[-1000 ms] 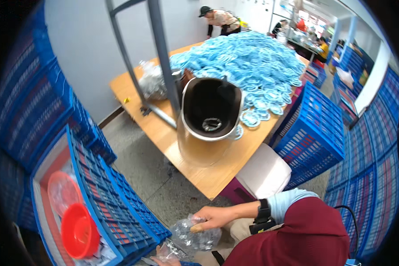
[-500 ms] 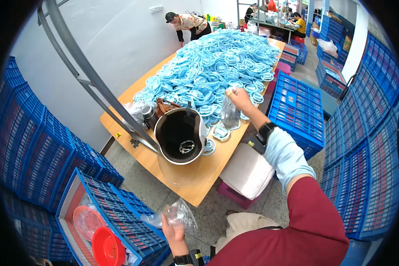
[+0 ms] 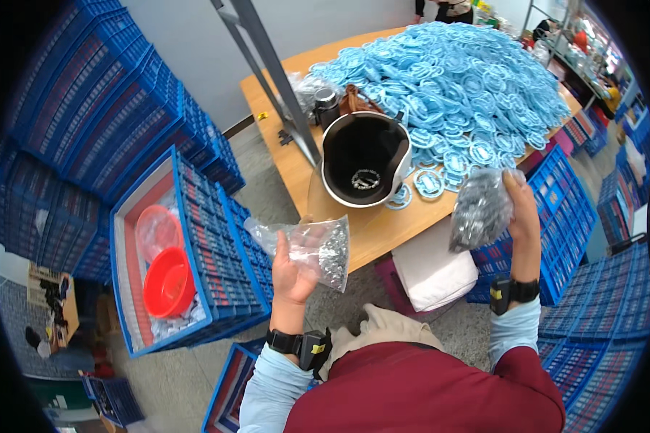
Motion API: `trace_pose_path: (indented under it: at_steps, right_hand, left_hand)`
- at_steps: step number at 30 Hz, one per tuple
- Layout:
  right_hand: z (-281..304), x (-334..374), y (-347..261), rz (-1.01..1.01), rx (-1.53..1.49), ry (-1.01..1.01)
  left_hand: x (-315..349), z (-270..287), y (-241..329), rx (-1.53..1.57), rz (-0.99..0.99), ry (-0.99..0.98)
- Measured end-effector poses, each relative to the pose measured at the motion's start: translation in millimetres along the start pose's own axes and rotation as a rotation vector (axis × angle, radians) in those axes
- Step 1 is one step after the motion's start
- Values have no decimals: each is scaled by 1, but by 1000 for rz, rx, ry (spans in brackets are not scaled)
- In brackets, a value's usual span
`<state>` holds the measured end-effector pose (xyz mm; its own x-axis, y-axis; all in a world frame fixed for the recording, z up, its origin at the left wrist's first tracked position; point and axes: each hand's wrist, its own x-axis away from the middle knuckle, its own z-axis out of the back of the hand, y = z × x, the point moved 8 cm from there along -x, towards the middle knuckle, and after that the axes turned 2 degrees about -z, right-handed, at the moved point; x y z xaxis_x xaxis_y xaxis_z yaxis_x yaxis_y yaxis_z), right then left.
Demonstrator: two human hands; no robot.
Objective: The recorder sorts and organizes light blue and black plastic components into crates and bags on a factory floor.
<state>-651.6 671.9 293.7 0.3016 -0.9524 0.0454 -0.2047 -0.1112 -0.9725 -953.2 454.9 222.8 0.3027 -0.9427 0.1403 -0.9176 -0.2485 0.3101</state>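
Note:
My left hand (image 3: 293, 274) is closed round a clear plastic bag (image 3: 332, 254) that holds many small shiny pieces, gathered at one end. It is in front of the table's near edge. To the right, my right hand (image 3: 525, 206) grips another clear bag (image 3: 479, 211), filled with dark grey small parts, above the table's right edge. A large heap of light-blue round plastic-looking pieces (image 3: 455, 86) covers most of the wooden table (image 3: 296, 177). At its near corner rests an upturned helmet (image 3: 350, 148) with a black inside and white rim, holding a beaded bracelet (image 3: 366, 180).
A metal flask (image 3: 326, 107) stands behind the helmet, beside a grey metal post (image 3: 289, 94). Blue crates (image 3: 115, 94) are stacked at left. An open crate (image 3: 227, 252) contains a red basin (image 3: 170, 281). A pale cushioned stool (image 3: 437, 270) stands under the table edge.
The view has swung left. My right hand has drawn back from the heap with its bag. My left hand has come up with the other bag, nearer the table.

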Motion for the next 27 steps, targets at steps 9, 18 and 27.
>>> trace_pose_path:
  at_steps: [9,18,27]
  right_hand:
    - [-82,35,62,-147,177,-400]
    - [-104,34,87,-273,47,-456]
    - [-110,28,84,-270,44,-525]
  left_hand:
    - [10,9,-5,-37,51,24]
    - [8,18,-7,44,96,91]
    - [5,14,-12,2,114,70]
